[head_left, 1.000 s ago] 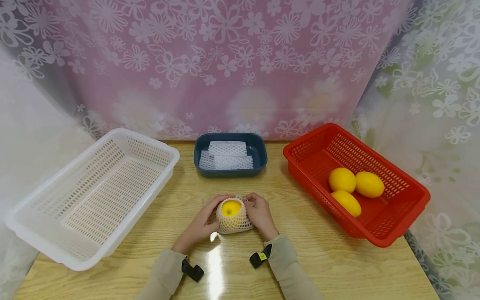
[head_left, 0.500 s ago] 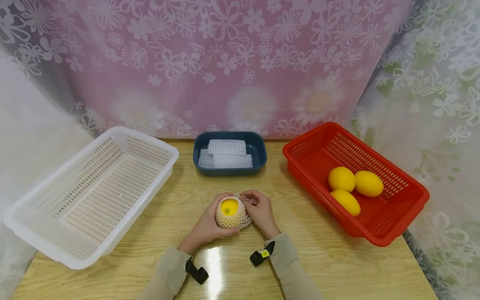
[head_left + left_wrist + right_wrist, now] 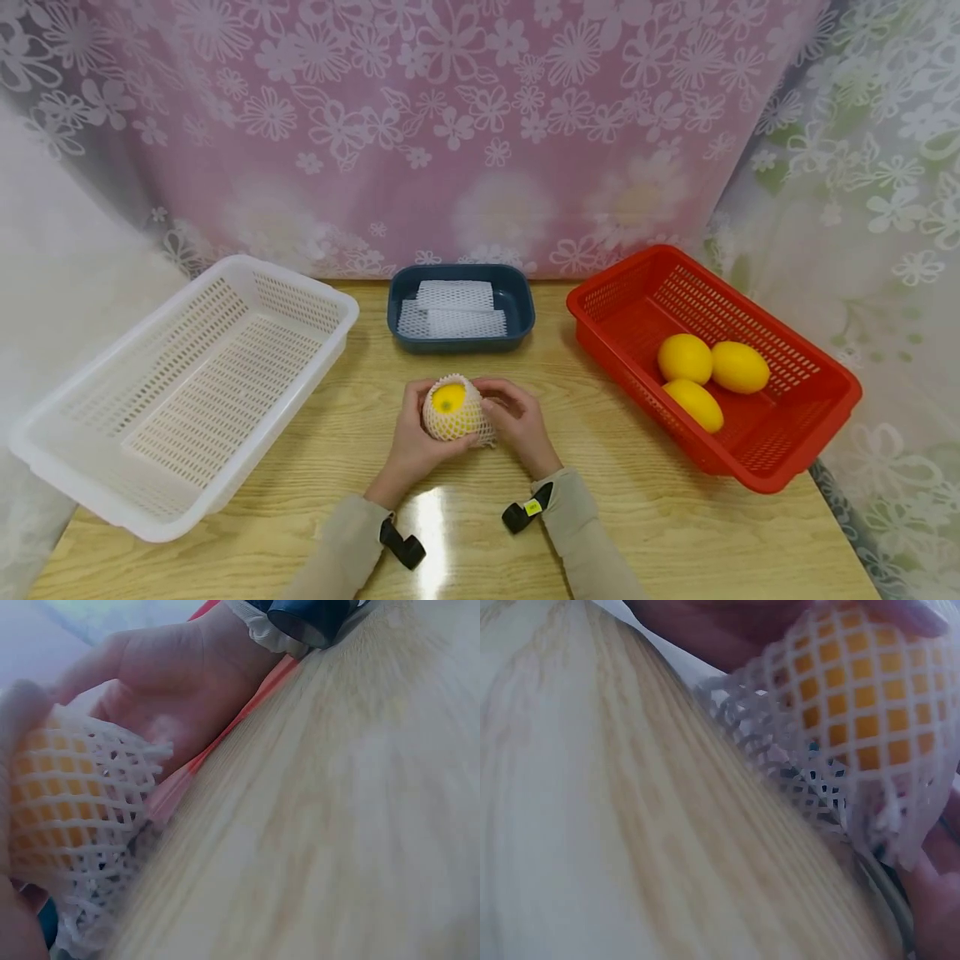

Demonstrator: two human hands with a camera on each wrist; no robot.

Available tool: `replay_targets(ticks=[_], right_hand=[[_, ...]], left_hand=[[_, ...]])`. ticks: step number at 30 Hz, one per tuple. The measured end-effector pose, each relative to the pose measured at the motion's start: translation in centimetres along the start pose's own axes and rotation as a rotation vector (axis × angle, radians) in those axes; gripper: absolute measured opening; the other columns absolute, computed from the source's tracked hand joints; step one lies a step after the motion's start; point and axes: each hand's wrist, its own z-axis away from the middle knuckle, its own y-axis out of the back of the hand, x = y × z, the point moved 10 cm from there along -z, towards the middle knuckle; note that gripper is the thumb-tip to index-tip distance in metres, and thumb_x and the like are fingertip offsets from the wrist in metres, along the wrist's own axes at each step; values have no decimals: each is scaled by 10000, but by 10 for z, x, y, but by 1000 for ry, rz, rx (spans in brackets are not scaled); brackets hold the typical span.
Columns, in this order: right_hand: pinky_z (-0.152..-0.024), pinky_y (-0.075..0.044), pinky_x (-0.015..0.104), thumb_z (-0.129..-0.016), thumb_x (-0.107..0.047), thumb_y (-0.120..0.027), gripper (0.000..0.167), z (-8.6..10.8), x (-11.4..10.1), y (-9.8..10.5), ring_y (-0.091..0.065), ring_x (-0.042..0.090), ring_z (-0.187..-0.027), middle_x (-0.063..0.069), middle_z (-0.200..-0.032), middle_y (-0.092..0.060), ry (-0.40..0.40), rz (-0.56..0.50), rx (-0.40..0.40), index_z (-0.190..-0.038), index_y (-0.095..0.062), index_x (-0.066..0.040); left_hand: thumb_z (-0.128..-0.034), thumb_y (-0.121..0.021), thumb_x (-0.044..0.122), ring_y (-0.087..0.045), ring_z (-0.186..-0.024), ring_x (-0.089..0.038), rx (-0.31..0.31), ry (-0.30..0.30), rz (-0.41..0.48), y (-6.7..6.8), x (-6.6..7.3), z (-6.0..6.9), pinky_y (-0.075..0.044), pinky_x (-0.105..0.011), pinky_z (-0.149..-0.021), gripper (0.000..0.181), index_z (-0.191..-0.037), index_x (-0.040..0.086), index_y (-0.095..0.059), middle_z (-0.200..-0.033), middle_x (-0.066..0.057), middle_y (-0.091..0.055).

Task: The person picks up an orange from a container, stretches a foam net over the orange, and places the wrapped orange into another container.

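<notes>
Wood table (image 3: 360, 392) under everything; white basket (image 3: 225, 392) left, red basket (image 3: 783, 425) right, dark blue tray (image 3: 461, 344) between them at the back. Left hand (image 3: 417, 440) grips the netted yellow fruit (image 3: 448, 398), thumb across its near side; right hand (image 3: 527, 421) bent at its other side, though I can't tell whether those fingers pinch mesh. Fruit sits between the hands, just this side of the tray. Risk, as judged: a hard tug might tear the mesh, or a slack left grip let the fruit slip out. Fruit rounded, bright, bare on top; pale foam net (image 3: 453, 427) round its sides, loose end bunched rightward.
</notes>
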Motion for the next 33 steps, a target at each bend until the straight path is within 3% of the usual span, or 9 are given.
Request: replay_targets(ticks=[5, 9, 12, 17, 22, 28, 33], right_hand=[[-1008, -461, 320, -940, -45, -639, 384, 2, 3, -4, -579, 220, -1170, 172, -1281, -588, -66, -21, -34, -1295, -556, 80], [-1025, -442, 309, -925, -9, -659, 438, 3, 4, -6, -554, 210, -1197, 136, -1303, -560, -81, -77, -70, -1317, -504, 109], [-1033, -435, 308, -919, -15, -678, 477, 3, 5, -8, -537, 223, -1212, 129, -1324, -541, -97, -108, -86, -1337, -483, 106], [-1028, -443, 311, -896, -56, -726, 521, 2, 8, -5, -547, 230, -1207, 126, -1331, -550, -107, -113, -63, -1343, -500, 90], [-1027, -442, 307, -858, -96, -774, 569, 3, 11, -3, -553, 219, -1197, 102, -1321, -577, -94, -107, -47, -1336, -524, 85], [-972, -487, 308, -822, -89, -806, 617, 4, 11, -3, -539, 229, -1203, 104, -1334, -576, -90, -127, -66, -1352, -529, 62], [-967, -491, 311, -787, -119, -842, 695, 4, 10, -7, -515, 250, -1216, 134, -1370, -536, -101, -158, -94, -1382, -511, 25]], left_hand=[[-620, -899, -62, -572, -1082, -217, 61, -58, 69, -1, 2, -5, -506, -290, -896, 805, -1291, 32, -465, -1247, -112, -559], [-639, -858, -112, -553, -1096, -181, 74, -71, 96, -1, 21, -8, -475, -270, -915, 756, -1294, -47, -484, -1254, -162, -559], [-667, -847, -89, -532, -1115, -156, 64, -59, 107, -1, 29, -10, -449, -262, -935, 753, -1325, -65, -480, -1275, -168, -550], [-683, -849, -55, -453, -1214, -152, 7, 2, 142, -4, 25, -9, -384, -232, -1000, 892, -1433, -55, -365, -1397, -239, -424], [-614, -880, -95, -397, -1293, -167, -35, -29, 164, -8, 24, -8, -327, -216, -1060, 1081, -1465, -85, -213, -1446, -334, -317], [-616, -874, -104, -447, -1232, -178, -28, 6, 161, -9, 21, -6, -373, -234, -1026, 1005, -1383, -63, -226, -1370, -156, -416], [-647, -915, 5, -479, -1174, -206, -16, 19, 173, -7, 19, -5, -412, -256, -986, 884, -1333, -29, -359, -1322, -125, -458]])
